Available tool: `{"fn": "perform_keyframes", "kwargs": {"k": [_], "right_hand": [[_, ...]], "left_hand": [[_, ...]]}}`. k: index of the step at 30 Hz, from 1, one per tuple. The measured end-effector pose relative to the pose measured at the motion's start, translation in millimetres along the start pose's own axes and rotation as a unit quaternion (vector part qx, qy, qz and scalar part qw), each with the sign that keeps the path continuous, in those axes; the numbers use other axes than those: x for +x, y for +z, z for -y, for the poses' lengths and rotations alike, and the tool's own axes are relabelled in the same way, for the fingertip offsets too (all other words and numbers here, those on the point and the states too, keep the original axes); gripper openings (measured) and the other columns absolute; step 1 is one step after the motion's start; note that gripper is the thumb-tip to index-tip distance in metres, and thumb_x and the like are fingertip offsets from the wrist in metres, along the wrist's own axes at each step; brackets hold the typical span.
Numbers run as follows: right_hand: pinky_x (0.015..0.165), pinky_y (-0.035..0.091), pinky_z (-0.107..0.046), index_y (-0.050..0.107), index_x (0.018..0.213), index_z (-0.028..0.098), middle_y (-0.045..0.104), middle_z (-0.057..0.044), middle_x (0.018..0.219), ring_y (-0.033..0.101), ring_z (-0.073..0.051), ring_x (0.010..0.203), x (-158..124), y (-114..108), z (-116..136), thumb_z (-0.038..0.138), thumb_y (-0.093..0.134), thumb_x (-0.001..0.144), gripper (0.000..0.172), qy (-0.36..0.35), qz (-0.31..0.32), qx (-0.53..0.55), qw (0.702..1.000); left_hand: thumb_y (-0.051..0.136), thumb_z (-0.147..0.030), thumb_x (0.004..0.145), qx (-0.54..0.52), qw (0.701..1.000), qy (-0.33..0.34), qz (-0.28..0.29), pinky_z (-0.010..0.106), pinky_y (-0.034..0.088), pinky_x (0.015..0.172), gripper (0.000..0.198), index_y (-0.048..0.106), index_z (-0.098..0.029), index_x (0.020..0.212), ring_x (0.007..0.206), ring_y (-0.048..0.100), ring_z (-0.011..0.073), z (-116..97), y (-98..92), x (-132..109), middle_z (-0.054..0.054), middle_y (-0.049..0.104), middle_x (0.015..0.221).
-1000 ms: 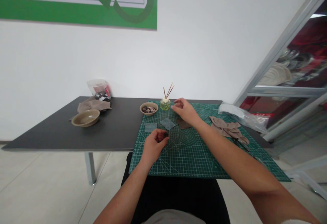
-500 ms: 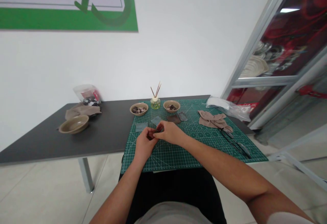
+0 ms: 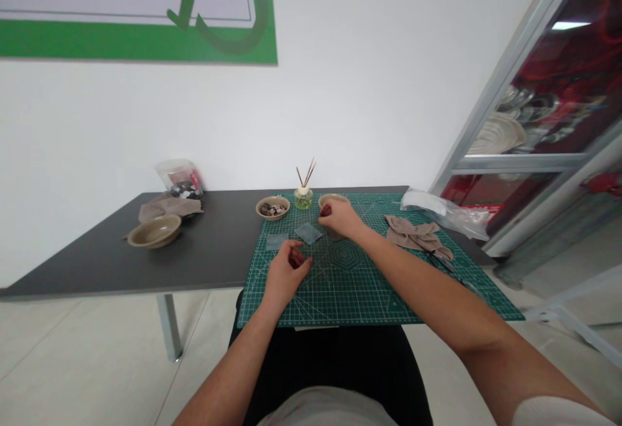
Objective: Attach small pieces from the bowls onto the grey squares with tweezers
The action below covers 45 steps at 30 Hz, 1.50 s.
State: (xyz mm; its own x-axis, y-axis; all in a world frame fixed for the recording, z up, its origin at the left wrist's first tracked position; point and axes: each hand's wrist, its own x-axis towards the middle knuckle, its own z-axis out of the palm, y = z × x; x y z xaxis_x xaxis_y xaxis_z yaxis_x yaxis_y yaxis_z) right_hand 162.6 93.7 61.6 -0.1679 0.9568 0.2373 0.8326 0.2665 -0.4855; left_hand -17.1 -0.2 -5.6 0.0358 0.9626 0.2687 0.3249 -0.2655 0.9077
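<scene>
My left hand point(image 3: 286, 273) is over the green cutting mat point(image 3: 359, 290), fingers curled and apart, with nothing visible between them. Near its fingertips lie two small clear squares, one at the left point(image 3: 276, 242) and one turned at an angle point(image 3: 308, 233). My right hand point(image 3: 340, 217) reaches to the front of the right bowl point(image 3: 334, 198) and partly covers it. Its thumb and fingers are pinched together; what they hold, if anything, is too small to make out. A brown square is partly hidden under that hand. The left bowl point(image 3: 273, 208) holds small dark and light pieces.
A glass reed diffuser point(image 3: 304, 197) stands between the bowls. To the right lie a brown cloth point(image 3: 415, 233), dark-handled tools and a plastic bag point(image 3: 444, 211). On the left are a larger bowl point(image 3: 154, 231), another cloth point(image 3: 168, 207) and a clear tub point(image 3: 179, 177).
My hands, together before, are now apart. The right one has moved forward and right to the bowl, while the left stays over the mat with its fingers opened. The view has shifted slightly.
</scene>
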Motion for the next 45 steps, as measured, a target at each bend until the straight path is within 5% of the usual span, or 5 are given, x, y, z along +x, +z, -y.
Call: {"fn": "perform_keyframes", "kwargs": {"k": [6,12,45], "right_hand": [[0.07,0.044,-0.027,0.066,0.093,0.019,0.071,-0.01,0.099,0.064,-0.023,0.09,53.9,-5.2,-37.4,0.033,0.066,0.074,0.024,0.099,0.005,-0.138,0.985],[0.078,0.046,-0.029,0.067,0.104,0.016,0.069,-0.015,0.107,0.064,-0.026,0.098,68.9,13.1,-48.6,0.032,0.063,0.079,0.03,0.086,0.046,-0.198,0.975],[0.078,0.05,-0.032,0.071,0.105,0.016,0.07,-0.017,0.106,0.066,-0.027,0.097,77.5,9.9,-51.2,0.042,0.066,0.075,0.04,0.111,0.052,-0.225,0.967]], "left_hand": [[0.06,-0.025,0.078,0.032,0.999,0.016,0.001,0.024,0.041,0.062,0.028,0.052,-0.021,0.104,0.064,0.054,0.0114,-4.1,-3.4,-3.8,-0.004,0.057,0.073],[0.059,-0.022,0.079,0.022,1.0,0.015,0.0,0.025,0.042,0.065,0.028,0.051,-0.021,0.105,0.066,0.054,0.0115,-3.5,-4.5,-4.6,-0.004,0.056,0.074],[0.057,-0.024,0.08,0.005,1.0,0.009,0.019,0.025,0.042,0.062,0.025,0.053,-0.021,0.104,0.064,0.054,0.0119,-3.3,-7.6,-5.6,-0.004,0.057,0.071]]}}
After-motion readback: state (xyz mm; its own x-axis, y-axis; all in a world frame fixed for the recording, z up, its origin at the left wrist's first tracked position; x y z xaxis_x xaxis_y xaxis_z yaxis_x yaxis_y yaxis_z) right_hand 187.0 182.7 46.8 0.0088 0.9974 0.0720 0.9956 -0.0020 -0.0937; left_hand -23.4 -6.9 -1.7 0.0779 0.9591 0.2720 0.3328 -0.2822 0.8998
